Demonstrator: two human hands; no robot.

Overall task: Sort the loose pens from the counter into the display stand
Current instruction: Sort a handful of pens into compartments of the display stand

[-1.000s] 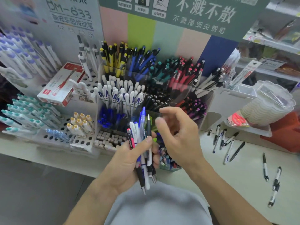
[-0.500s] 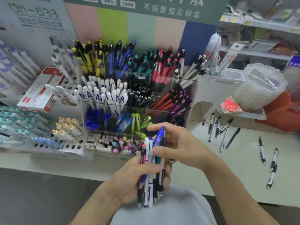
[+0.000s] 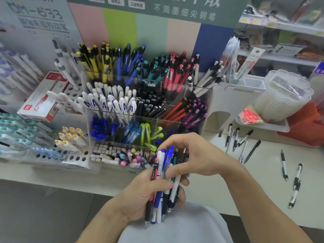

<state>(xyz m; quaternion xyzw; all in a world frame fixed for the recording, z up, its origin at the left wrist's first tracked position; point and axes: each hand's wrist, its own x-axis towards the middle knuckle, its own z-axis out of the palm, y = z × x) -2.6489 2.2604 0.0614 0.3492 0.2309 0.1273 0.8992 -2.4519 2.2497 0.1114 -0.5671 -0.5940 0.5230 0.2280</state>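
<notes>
Right hand [image 3: 198, 156] now lower over pen bundle [image 3: 164, 183] (fingers curled)

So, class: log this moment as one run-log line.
left hand: grips pen bundle | right hand: fingers on bundle top | loose pens: on counter | display stand: behind hands

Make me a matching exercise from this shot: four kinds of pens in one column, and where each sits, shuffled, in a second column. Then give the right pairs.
Things
1. yellow pens
2. bundle of mixed pens
3. green pens
4. black-and-white pens

Places
A. loose on the counter, right of the stand
B. gripped in the left hand
C. back row of the stand, left end
D. lower row of the stand, near the middle

Pairs: 1-C, 2-B, 3-D, 4-A
</notes>
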